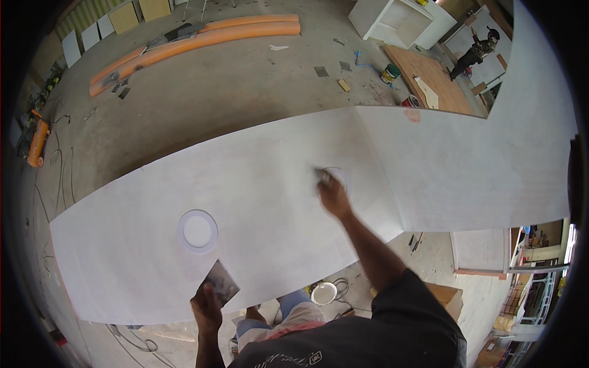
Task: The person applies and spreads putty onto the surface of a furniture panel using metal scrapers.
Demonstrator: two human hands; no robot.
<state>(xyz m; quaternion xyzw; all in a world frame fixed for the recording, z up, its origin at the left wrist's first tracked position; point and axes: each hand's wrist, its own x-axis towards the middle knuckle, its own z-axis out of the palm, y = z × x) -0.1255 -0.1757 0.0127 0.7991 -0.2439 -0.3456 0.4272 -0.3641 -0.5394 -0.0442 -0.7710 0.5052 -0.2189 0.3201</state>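
A broad white panel (264,227) spreads before me, with a white disc (197,232) ringed in pale lilac on its left part. Below that disc, at the panel's near edge, my left hand (207,306) is closed on a dark grey rectangular sheet (224,279) that looks like sandpaper. Farther right, my right hand (333,195) reaches over the panel, its fingers closed round a small dark thing (322,176) that is smeared by motion. It partly covers a second ringed disc (339,176).
Another white panel (472,165) joins at the right. Orange pipes (233,35) lie on the floor beyond, near a green can (390,73) and a wooden board (451,80). A person (478,52) stands far right. Below the near edge are a white round container (324,294) and cables (141,343).
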